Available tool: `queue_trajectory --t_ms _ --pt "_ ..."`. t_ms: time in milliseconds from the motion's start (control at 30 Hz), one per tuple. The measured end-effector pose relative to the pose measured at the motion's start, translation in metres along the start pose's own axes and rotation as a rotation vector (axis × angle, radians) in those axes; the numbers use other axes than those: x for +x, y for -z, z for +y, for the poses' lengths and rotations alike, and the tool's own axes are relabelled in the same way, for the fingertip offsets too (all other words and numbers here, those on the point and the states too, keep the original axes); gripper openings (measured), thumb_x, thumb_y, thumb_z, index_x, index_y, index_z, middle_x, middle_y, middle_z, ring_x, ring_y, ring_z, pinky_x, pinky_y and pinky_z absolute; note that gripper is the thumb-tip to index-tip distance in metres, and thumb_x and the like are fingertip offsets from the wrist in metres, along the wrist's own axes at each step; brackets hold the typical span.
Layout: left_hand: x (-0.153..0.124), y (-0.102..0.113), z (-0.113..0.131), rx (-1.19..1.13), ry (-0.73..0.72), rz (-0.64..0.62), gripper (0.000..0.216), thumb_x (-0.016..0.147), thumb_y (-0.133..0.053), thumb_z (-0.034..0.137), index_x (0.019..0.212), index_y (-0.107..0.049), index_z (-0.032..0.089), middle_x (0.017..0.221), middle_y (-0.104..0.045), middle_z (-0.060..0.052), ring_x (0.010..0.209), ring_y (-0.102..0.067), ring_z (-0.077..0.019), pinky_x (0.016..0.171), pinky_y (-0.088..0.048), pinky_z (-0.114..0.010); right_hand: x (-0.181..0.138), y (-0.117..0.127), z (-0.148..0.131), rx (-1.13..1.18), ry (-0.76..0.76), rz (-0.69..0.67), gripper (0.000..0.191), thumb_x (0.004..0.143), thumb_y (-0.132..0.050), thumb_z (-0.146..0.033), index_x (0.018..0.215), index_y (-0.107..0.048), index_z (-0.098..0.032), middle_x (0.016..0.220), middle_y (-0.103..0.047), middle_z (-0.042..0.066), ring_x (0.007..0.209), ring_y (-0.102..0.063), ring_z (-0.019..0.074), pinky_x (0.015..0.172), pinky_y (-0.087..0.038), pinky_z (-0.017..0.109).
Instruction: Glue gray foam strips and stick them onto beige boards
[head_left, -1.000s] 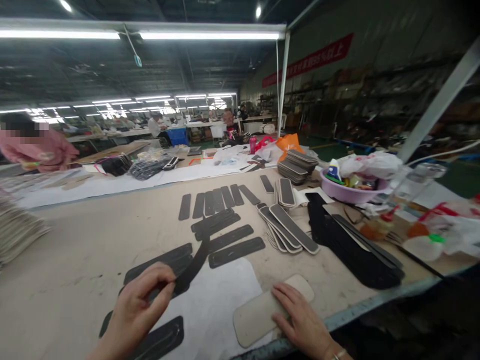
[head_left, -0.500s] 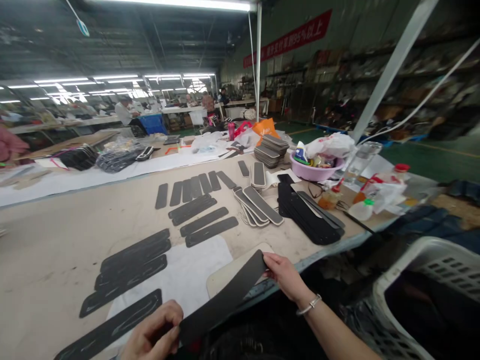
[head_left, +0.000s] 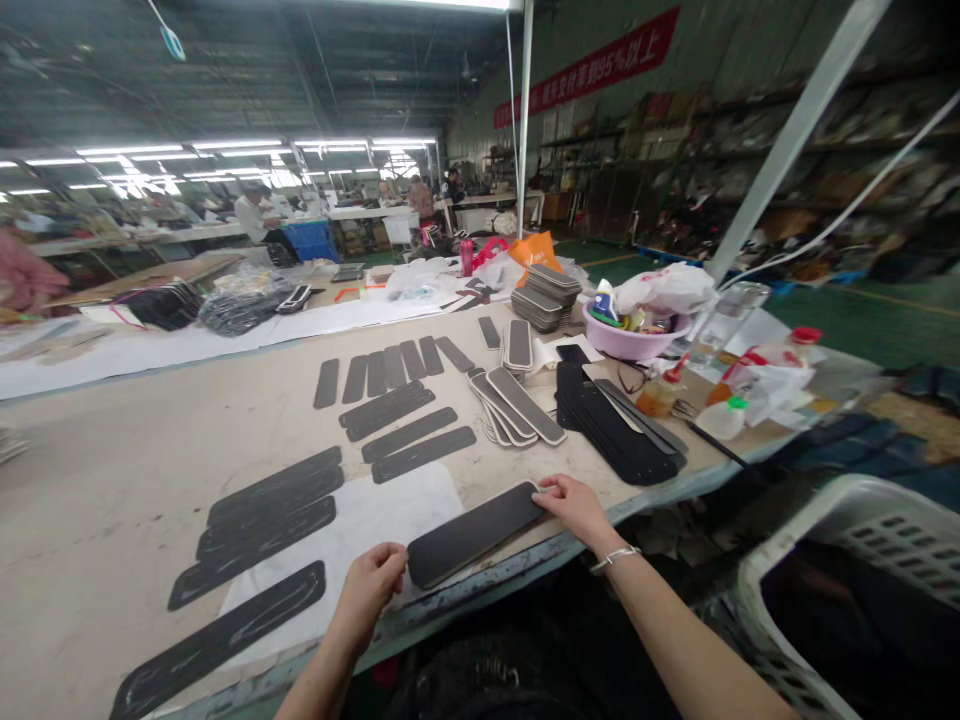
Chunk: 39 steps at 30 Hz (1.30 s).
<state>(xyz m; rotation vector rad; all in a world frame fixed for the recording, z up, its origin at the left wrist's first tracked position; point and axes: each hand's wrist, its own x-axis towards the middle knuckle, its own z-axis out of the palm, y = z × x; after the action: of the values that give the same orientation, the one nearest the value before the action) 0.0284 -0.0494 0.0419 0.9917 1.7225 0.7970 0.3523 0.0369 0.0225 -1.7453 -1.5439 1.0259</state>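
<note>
A long dark grey strip (head_left: 476,535) with rounded ends lies over a pale piece of similar shape at the table's front edge; a thin light rim shows around it. My left hand (head_left: 375,580) pinches its near left end, fingers closed. At the far right end, my right hand (head_left: 576,510) grips it between thumb and fingers. White paper (head_left: 394,515) lies beneath the left part. To the left are several dark strips with shiny smears, such as a long strip (head_left: 225,635) in front. Beyond my right hand, pale-rimmed grey strips (head_left: 525,405) are fanned in a pile.
Black strips (head_left: 615,425) are stacked at the right, near a fork (head_left: 686,410) and an amber bottle (head_left: 660,395). Behind stand a purple basin (head_left: 634,343) and a strip stack (head_left: 544,298). A grey plastic basket (head_left: 757,560) is below the table's right side.
The dark strip, held slanting in the air before, has come down flat onto the pale piece. My left hand moved forward and right with its end; my right hand lowered slightly.
</note>
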Motion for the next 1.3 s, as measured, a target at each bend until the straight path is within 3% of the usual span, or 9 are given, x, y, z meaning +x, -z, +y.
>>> queue_trajectory --t_ms 133,367,600,767,1000,1300 --pt "0.020 -0.010 -0.009 0.178 -0.025 0.040 0.024 0.068 -0.048 0.037 0.065 -0.058 0.016 0.043 -0.048 0.003 0.041 -0.039 -0.0099 0.043 -0.024 -0.020 0.017 -0.004 0.002 -0.120 -0.024 0.037 0.016 0.070 -0.071 -0.030 0.078 -0.064 -0.018 0.068 -0.066 0.000 0.066 -0.061 0.0164 0.062 -0.041 0.025" --pt "0.024 -0.012 -0.008 0.319 -0.037 0.042 0.024 0.072 -0.045 0.032 0.066 -0.060 0.016 0.045 -0.055 0.001 0.046 -0.052 -0.0138 0.046 -0.034 -0.021 0.024 -0.006 0.002 -0.283 -0.043 0.016 0.015 0.069 -0.072 -0.035 0.067 -0.065 -0.022 0.066 -0.066 -0.001 0.067 -0.060 0.0167 0.059 -0.039 0.025" --pt "0.020 -0.012 0.000 0.204 0.071 -0.029 0.021 0.077 -0.044 0.028 0.075 -0.060 0.014 0.060 -0.065 -0.003 0.049 -0.061 -0.0144 0.042 -0.036 -0.020 0.027 -0.003 -0.002 -0.395 -0.040 -0.046 0.017 0.073 -0.069 -0.039 0.067 -0.067 -0.023 0.069 -0.067 0.001 0.070 -0.061 0.0188 0.061 -0.038 0.027" --pt "0.018 -0.014 -0.002 0.354 0.021 0.014 0.020 0.079 -0.053 0.034 0.073 -0.061 0.016 0.046 -0.061 0.001 0.047 -0.058 -0.0135 0.049 -0.040 -0.020 0.029 -0.001 -0.004 -0.435 -0.045 -0.084 0.017 0.073 -0.069 -0.040 0.068 -0.067 -0.023 0.068 -0.067 0.000 0.069 -0.061 0.0187 0.060 -0.038 0.027" --pt "0.019 -0.016 0.001 0.503 0.008 0.047 0.020 0.081 -0.050 0.030 0.070 -0.060 0.018 0.046 -0.061 0.002 0.050 -0.060 -0.0134 0.055 -0.042 -0.021 0.031 -0.002 0.000 -0.443 -0.036 -0.079 0.019 0.075 -0.067 -0.041 0.068 -0.067 -0.023 0.069 -0.068 0.000 0.070 -0.061 0.0187 0.062 -0.038 0.027" --pt "0.023 -0.016 0.001 0.545 0.011 0.009 0.021 0.082 -0.048 0.034 0.070 -0.057 0.019 0.047 -0.063 0.002 0.045 -0.057 -0.0138 0.052 -0.039 -0.022 0.033 -0.005 0.002 -0.419 -0.065 -0.050 0.017 0.072 -0.068 -0.040 0.066 -0.067 -0.024 0.065 -0.066 0.000 0.068 -0.060 0.0177 0.060 -0.038 0.026"
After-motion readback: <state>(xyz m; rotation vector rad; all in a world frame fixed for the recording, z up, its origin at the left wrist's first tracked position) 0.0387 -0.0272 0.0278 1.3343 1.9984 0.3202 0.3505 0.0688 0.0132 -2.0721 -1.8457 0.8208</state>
